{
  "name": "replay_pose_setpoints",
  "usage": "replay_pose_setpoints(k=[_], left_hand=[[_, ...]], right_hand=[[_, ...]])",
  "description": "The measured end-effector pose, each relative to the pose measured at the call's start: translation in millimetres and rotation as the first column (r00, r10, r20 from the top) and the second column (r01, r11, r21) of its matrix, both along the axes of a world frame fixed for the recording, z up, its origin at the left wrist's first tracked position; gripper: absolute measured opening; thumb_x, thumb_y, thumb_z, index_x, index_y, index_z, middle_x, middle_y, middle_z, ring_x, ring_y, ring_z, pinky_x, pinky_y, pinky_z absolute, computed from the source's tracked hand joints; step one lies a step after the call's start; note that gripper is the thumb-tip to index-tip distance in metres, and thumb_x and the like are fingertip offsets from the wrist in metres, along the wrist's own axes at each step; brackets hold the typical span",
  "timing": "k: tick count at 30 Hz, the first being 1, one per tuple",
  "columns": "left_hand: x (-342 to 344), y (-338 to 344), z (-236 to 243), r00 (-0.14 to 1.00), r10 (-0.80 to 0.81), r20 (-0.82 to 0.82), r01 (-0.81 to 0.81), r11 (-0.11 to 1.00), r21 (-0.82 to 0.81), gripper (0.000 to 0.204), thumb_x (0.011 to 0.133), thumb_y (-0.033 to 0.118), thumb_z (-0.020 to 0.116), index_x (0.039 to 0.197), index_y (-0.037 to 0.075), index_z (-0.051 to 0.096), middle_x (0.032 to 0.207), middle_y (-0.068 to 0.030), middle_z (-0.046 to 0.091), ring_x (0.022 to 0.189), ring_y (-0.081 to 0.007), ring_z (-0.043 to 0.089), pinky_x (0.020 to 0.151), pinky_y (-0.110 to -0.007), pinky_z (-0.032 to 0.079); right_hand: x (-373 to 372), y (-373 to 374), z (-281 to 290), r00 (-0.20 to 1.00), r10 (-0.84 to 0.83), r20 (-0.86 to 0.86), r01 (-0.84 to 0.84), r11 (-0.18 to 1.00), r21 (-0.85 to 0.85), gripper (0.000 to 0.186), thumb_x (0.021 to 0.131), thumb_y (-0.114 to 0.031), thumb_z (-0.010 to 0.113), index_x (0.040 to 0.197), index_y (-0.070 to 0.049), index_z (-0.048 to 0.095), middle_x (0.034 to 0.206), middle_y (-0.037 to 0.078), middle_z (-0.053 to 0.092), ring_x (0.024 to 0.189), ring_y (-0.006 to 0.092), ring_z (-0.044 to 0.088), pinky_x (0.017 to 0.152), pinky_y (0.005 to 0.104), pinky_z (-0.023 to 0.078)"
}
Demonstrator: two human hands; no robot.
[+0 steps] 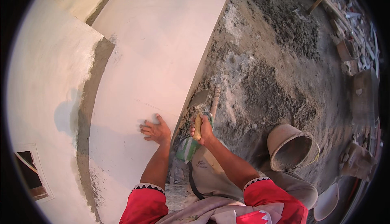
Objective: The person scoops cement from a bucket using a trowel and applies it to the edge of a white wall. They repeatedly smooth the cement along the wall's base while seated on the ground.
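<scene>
My right hand (207, 132) is wrapped round the wooden handle of a trowel (198, 126). The trowel's grey metal blade points away from me, beside the edge of a smooth white slab-like surface (162, 53). On that surface rests my left hand (157, 131), fingers spread and holding nothing. Just beyond the trowel lies a stick or pipe-like handle (215, 100); its far end is hard to make out. A green and white object (187, 149), its kind unclear, sits below my right hand.
A strip of grey mortar (86, 114) runs between the white surface and the pale wall (44, 70). Grey mortar heaps (280, 90) cover the ground at right. A bucket (280, 136) lies tilted near my knee. Farther right are another bucket (346, 50), a white basin (326, 201) and debris.
</scene>
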State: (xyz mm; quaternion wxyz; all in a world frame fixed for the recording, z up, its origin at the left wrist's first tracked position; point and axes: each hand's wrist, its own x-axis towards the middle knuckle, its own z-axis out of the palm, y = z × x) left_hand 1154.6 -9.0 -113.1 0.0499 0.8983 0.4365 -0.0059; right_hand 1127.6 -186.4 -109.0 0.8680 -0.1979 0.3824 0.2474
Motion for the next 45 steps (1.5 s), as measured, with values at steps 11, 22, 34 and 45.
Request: replay_pose_setpoints(k=[11, 22, 34, 45], left_hand=[[0, 1, -2, 1.0, 0.002, -0.017, -0.002, 1.0, -0.001, 0.081, 0.098, 0.067, 0.034, 0.147, 0.002, 0.031, 0.157, -0.0274, 0.019, 0.148, -0.0431, 0.011, 0.113, -0.068, 0.016], [-1, 0, -3, 1.0, -0.013, -0.013, 0.013, 0.999, 0.044, 0.079, 0.098, 0.066, 0.037, 0.143, 0.002, 0.034, 0.155, -0.0276, 0.024, 0.147, -0.0424, 0.014, 0.109, -0.069, 0.02], [-1, 0, -4, 1.0, -0.009, -0.019, 0.01, 0.999, 0.039, 0.081, 0.097, 0.068, 0.035, 0.145, 0.002, 0.032, 0.155, -0.0275, 0.022, 0.146, -0.0422, 0.014, 0.11, -0.069, 0.019], [3, 1, 5, 0.999, -0.036, -0.039, 0.037, 0.999, 0.016, 0.083, 0.096, 0.07, 0.033, 0.144, 0.002, 0.033, 0.156, -0.0286, 0.021, 0.146, -0.0443, 0.015, 0.108, -0.069, 0.022]], right_hand=[[5, 21, 14, 0.975, 0.213, 0.062, -0.167, 0.889, -0.427, 0.042, 0.104, -0.05, 0.043, 0.11, -0.009, 0.042, 0.076, 0.008, 0.051, 0.058, 0.0181, 0.055, 0.048, 0.0347, 0.05], [2, 26, 8, 0.985, 0.174, -0.009, -0.163, 0.902, -0.4, 0.042, 0.103, -0.046, 0.05, 0.105, -0.005, 0.043, 0.067, 0.005, 0.05, 0.051, 0.017, 0.055, 0.044, 0.0358, 0.047], [-31, 42, -3, 0.967, 0.234, 0.104, -0.141, 0.825, -0.547, 0.052, 0.099, -0.049, 0.055, 0.118, -0.001, 0.044, 0.069, 0.005, 0.053, 0.049, 0.0172, 0.055, 0.043, 0.037, 0.048], [-55, -69, 45, 0.973, 0.212, 0.096, -0.112, 0.787, -0.606, 0.041, 0.099, -0.037, 0.061, 0.114, -0.002, 0.047, 0.07, 0.005, 0.052, 0.052, 0.0154, 0.054, 0.045, 0.0339, 0.048]])
